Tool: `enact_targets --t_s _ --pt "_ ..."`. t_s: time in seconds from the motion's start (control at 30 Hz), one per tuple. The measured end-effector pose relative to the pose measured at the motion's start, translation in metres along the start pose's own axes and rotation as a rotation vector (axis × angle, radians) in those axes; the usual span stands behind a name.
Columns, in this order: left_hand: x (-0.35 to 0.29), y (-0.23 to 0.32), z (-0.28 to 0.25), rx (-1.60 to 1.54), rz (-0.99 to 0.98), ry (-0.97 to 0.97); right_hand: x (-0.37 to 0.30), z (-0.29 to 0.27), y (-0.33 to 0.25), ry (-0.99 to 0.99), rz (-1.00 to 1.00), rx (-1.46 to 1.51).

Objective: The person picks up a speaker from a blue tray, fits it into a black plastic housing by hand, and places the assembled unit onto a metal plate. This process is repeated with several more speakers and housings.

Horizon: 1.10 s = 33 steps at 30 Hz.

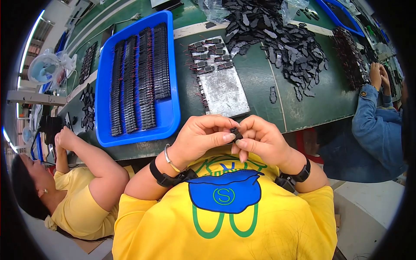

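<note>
Close to my chest, at the table's near edge, both hands meet on a small black plastic part. The thumb and fingertips of my left hand pinch it from one side. From the other side my right hand grips it between thumb and fingers. Just beyond them lies a silvery metal plate, with several small black-and-grey rectangular components on its far half and thin red wires along its left edge. Fingers cover much of the held part, so its details cannot be made out.
A blue tray with rows of black parts and red wires stands left. A heap of flat black pieces lies far right; one piece lies apart. Co-workers sit at left and right. A fan stands far left.
</note>
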<state>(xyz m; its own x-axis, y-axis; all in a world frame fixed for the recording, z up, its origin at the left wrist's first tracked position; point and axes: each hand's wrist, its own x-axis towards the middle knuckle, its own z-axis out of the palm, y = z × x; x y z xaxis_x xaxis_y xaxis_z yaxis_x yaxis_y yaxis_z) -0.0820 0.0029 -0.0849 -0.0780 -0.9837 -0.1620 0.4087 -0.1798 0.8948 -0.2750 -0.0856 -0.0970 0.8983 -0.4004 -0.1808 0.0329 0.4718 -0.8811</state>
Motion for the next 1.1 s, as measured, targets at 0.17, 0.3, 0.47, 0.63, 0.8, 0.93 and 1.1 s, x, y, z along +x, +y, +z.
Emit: enact_targets --t_s 0.17,0.3,0.47,0.63,0.8,0.93,1.1 --pt "0.000 -0.004 0.000 -0.079 -0.036 -0.001 0.003 0.002 -0.003 -0.045 0.107 0.171" --pt "0.000 -0.008 0.000 -0.049 0.036 0.027 0.002 0.011 0.000 0.148 -0.327 -0.474" --pt "0.000 -0.011 0.001 0.055 0.144 0.062 0.006 0.010 -0.007 0.197 -0.592 -0.900" --pt "0.001 -0.018 -0.003 -0.021 0.218 0.056 0.006 0.011 -0.009 0.207 -0.662 -0.953" --pt "0.000 -0.017 -0.002 -0.027 0.233 0.062 0.007 0.013 -0.010 0.212 -0.696 -0.970" --pt "-0.002 -0.015 0.004 0.084 0.308 0.147 0.011 0.014 -0.006 0.265 -0.855 -1.076" --pt "-0.004 -0.018 0.002 0.071 0.337 0.120 0.007 0.011 -0.009 0.167 -0.679 -0.852"
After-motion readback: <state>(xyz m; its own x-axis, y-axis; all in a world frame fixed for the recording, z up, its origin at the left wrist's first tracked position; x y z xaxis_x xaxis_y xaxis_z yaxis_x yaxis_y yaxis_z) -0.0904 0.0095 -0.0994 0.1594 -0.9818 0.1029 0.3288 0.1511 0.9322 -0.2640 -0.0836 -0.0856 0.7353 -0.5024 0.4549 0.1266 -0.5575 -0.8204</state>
